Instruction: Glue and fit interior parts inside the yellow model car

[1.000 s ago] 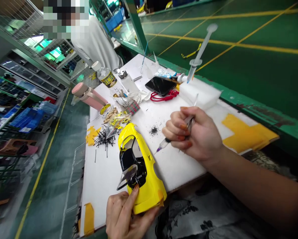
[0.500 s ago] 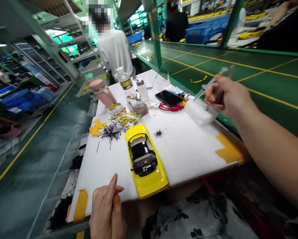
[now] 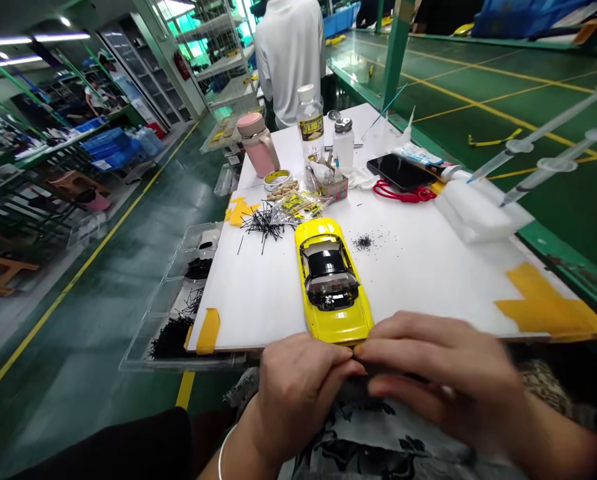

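A yellow model car body (image 3: pixel 336 323) with a black roof lies on the white board (image 3: pixel 418 293), its near end at the front edge. Just below that end, my left hand (image 3: pixel 298 380) is closed in a pinch. The fingertips of my right hand (image 3: pixel 428 373) meet those of the left; its fingers are also drawn together. Whatever they pinch is too small or hidden to make out. To the right, two syringes (image 3: pixel 543 137) (image 3: pixel 553 168) stand slanted with their tips at a white foam block (image 3: pixel 478 213).
Black thin sticks (image 3: pixel 264 227), a bag of yellow parts (image 3: pixel 301 207), a tape roll (image 3: pixel 277 179), a pink flask (image 3: pixel 258 147), a bottle (image 3: pixel 311 127), a jar (image 3: pixel 344 143) and a phone (image 3: pixel 401 172) occupy the far part. Black crumbs (image 3: pixel 363 241) lie beside the car. A person (image 3: pixel 291 60) is ahead.
My right hand has let go of a syringe at the foam block and come down to the board's front edge. My left hand has moved right to meet it. The view has shifted.
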`<act>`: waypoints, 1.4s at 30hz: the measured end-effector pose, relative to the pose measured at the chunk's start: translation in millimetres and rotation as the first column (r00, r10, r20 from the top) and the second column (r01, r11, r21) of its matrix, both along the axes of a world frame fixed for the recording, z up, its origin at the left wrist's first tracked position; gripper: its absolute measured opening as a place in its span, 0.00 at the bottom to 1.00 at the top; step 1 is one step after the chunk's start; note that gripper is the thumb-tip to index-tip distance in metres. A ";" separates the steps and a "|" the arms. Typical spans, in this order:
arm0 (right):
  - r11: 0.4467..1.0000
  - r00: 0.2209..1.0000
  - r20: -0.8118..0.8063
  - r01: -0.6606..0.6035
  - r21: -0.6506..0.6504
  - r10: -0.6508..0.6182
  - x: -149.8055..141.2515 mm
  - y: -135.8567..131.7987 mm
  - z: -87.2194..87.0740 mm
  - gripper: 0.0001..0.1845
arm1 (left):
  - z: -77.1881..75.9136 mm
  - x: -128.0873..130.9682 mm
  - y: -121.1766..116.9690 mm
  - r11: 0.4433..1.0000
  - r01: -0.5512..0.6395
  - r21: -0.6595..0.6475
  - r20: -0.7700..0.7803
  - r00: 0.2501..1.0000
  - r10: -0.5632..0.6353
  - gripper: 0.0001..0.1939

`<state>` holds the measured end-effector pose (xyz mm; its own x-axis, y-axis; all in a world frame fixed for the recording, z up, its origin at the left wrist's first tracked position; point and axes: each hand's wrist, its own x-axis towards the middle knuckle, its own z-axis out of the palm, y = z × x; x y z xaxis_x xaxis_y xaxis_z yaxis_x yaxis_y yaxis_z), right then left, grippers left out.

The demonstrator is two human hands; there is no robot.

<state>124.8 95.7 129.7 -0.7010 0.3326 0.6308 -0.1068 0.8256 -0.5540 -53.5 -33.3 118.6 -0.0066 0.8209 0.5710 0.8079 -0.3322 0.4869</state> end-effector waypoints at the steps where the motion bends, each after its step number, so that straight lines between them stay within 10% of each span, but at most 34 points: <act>1: 0.997 0.998 -0.024 -0.051 -0.050 0.050 -7.9 -6.3 -5.2 0.08 | -1.3 0.1 0.9 1.000 -0.005 -0.013 -0.022 1.000 0.004 0.03; 20: 0.996 0.995 -0.033 0.093 -0.002 -0.093 -22.9 2.7 -31.7 0.09 | -12.7 -13.1 1.6 0.975 -0.169 -0.143 0.240 0.950 0.200 0.04; 28: 0.967 0.968 0.017 0.248 0.056 -0.250 -30.0 21.1 -38.3 0.05 | -46.5 -39.0 17.4 0.951 -0.210 -0.226 0.829 0.471 0.301 0.16; 42: 0.976 0.974 0.114 0.186 0.110 -0.198 -31.7 28.0 -44.6 0.04 | -50.7 -43.2 32.5 0.969 -0.109 -0.222 0.873 0.420 0.247 0.22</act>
<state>93.1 123.7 85.1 -0.7047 0.4092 0.5796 0.1232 0.8751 -0.4680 -96.7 -0.8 68.0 -0.6071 0.7924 0.0598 -0.0634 -0.1233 0.9904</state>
